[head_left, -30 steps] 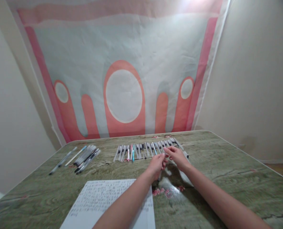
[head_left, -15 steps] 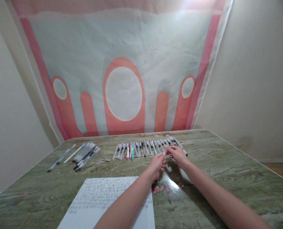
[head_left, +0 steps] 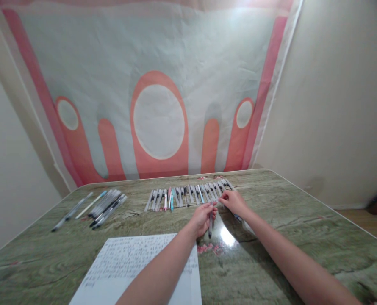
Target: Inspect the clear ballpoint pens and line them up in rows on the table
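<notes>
My left hand (head_left: 204,219) is closed around a clear pen (head_left: 210,226), whose dark end sticks out below the fingers toward me. Close by on the right, my right hand (head_left: 234,203) has thumb and fingers pinched together at the near edge of a row of pens. Whatever that pinch holds is too small to make out. The row of pens (head_left: 178,197) lies side by side across the table, mostly clear barrels with dark parts, plus a few in pink and light blue. My right hand covers part of its right end.
A handwritten sheet of paper (head_left: 128,262) lies in front, partly under my left forearm. Farther left is a loose pile of pens (head_left: 107,207), with more pens (head_left: 70,212) beside it. The wood-patterned table (head_left: 286,220) ends at a wall hung with a printed cloth (head_left: 158,42).
My hands, earlier touching at the fingertips, have come slightly apart. The pen's dark end now shows below my left hand. The view has shifted a little to the right.
</notes>
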Action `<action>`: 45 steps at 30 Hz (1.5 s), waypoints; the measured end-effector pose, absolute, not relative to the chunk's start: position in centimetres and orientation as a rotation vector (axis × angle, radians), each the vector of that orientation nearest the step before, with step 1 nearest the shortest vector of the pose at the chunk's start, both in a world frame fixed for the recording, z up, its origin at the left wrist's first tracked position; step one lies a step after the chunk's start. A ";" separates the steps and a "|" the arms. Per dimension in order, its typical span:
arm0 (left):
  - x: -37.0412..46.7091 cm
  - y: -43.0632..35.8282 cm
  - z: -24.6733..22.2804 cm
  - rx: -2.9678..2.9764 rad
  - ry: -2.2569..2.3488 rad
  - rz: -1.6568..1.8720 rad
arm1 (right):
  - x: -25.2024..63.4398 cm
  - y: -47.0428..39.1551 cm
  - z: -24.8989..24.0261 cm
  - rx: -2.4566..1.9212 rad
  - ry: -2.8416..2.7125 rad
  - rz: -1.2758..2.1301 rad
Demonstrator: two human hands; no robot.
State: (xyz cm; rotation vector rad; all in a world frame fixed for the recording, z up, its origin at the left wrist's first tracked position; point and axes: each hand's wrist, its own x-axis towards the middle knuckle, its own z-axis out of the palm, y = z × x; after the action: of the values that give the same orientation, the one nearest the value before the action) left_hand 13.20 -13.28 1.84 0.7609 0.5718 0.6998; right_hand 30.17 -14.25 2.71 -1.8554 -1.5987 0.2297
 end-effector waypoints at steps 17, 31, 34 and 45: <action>12.8 -13.2 1.9 0.832 0.506 0.694 | 28.1 -15.0 4.2 -1.503 -1.488 0.606; 12.8 -13.7 2.2 0.940 0.494 0.637 | 30.0 -14.4 4.2 -1.522 -1.392 0.597; 12.8 -13.6 2.2 0.875 0.505 0.685 | 31.2 -14.5 4.0 -1.594 -1.710 0.530; 12.7 -13.6 2.3 0.860 0.531 0.682 | 31.4 -15.0 3.9 -1.830 -2.153 0.334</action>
State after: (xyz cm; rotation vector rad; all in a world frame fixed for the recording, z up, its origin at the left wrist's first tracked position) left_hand 12.74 -13.64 2.33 0.8598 0.5308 0.6817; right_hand 31.43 -14.98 3.90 -1.8302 -2.1535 0.3344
